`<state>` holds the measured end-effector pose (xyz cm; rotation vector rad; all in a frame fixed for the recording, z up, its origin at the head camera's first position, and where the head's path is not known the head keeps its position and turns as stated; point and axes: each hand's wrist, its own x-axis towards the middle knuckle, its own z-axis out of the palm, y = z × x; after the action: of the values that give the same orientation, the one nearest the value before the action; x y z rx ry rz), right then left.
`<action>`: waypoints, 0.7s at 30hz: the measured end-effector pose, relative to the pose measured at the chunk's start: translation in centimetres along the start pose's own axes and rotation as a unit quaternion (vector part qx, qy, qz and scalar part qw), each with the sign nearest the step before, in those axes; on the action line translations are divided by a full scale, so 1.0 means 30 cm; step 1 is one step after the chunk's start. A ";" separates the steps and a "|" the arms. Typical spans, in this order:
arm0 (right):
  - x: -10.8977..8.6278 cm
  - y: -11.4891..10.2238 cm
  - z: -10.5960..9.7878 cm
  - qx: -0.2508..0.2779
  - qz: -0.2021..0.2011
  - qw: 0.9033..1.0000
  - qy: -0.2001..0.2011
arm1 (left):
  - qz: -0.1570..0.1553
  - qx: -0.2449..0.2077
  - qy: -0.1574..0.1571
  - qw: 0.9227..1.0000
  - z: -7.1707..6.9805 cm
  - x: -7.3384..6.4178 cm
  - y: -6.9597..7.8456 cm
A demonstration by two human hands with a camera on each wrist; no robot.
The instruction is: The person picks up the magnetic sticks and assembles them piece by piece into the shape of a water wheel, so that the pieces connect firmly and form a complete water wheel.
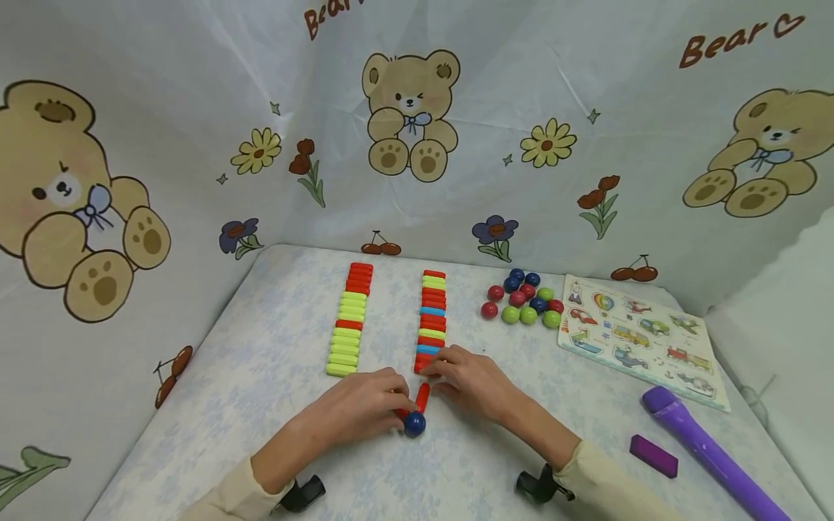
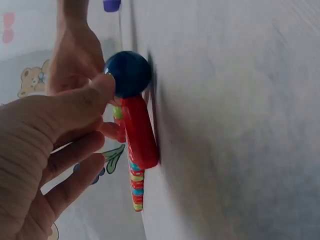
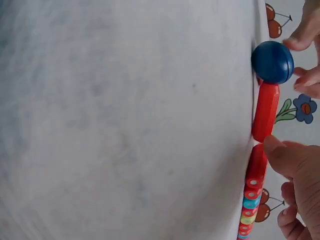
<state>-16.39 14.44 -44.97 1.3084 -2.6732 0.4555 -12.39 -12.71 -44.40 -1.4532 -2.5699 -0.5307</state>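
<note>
My left hand (image 1: pixel 365 405) pinches a dark blue ball (image 1: pixel 415 424) at its edge, thumb tip against it in the left wrist view. From the ball a red stick (image 3: pixel 266 112) points toward a row of coloured sticks (image 1: pixel 433 311); part of another red stick (image 1: pixel 401 414) shows beside my left fingertips. At the near end of that row is my right hand (image 1: pixel 472 380). Its index fingertip lies at the last red sticks, and its thumb is by the far end of the single red stick. Some right fingers are hidden in the wrist view.
A second row of yellow-green and red sticks (image 1: pixel 347 325) runs left of the first. Blue, red and green balls (image 1: pixel 528 315) cluster at the back right. Beside them lies a picture board (image 1: pixel 638 340), with a purple block (image 1: pixel 654 456) and a purple tube (image 1: pixel 704 445) nearer.
</note>
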 end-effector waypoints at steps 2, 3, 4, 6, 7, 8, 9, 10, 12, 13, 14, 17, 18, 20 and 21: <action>-0.001 0.006 0.007 -0.013 0.018 1.000 0.009 | 0.013 -0.003 -0.001 1.000 0.001 0.004 0.008; -0.002 0.009 0.010 -0.018 0.024 0.999 0.011 | 0.018 -0.003 -0.004 1.000 0.003 0.005 0.011; -0.004 0.010 0.012 -0.022 0.030 0.999 0.012 | 0.020 -0.001 -0.007 1.000 0.005 0.007 0.014; -0.008 0.013 0.016 -0.024 0.038 0.999 0.015 | 0.022 0.006 -0.014 1.000 0.011 0.008 0.017; -0.010 0.013 0.018 -0.022 0.042 0.999 0.016 | 0.020 0.009 -0.017 1.000 0.013 0.009 0.019; -0.012 0.014 0.019 -0.019 0.045 0.999 0.017 | 0.018 0.010 -0.018 1.000 0.015 0.008 0.019; -0.013 0.014 0.020 -0.015 0.047 0.999 0.018 | 0.017 0.009 -0.019 1.000 0.016 0.008 0.021; -0.014 0.014 0.021 -0.011 0.048 0.999 0.019 | 0.014 0.008 -0.020 1.000 0.018 0.007 0.022; -0.013 0.014 0.025 -0.006 0.049 0.999 0.020 | 0.009 0.005 -0.018 1.000 0.020 0.005 0.024; -0.010 0.014 0.026 -0.007 0.047 0.999 0.022 | 0.007 0.002 -0.017 1.000 0.021 0.004 0.025; -0.007 0.013 0.029 -0.009 0.047 0.999 0.023 | 0.006 0.000 -0.016 1.000 0.023 0.003 0.026; 0.003 0.011 0.037 -0.027 0.044 0.998 0.026 | 0.002 -0.003 -0.014 1.000 0.026 0.001 0.029; 0.006 0.010 0.040 -0.032 0.045 0.998 0.026 | 0.002 -0.002 -0.013 1.000 0.027 0.001 0.029; 0.009 0.008 0.044 -0.041 0.050 0.998 0.024 | 0.004 0.000 -0.014 1.000 0.027 0.000 0.031; 0.009 0.007 0.045 -0.042 0.053 0.997 0.024 | 0.004 0.000 -0.015 1.000 0.026 0.000 0.031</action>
<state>-16.71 13.94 -46.23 1.1226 -2.7008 0.3776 -11.55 -11.97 -44.91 -1.4823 -2.5862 -0.5117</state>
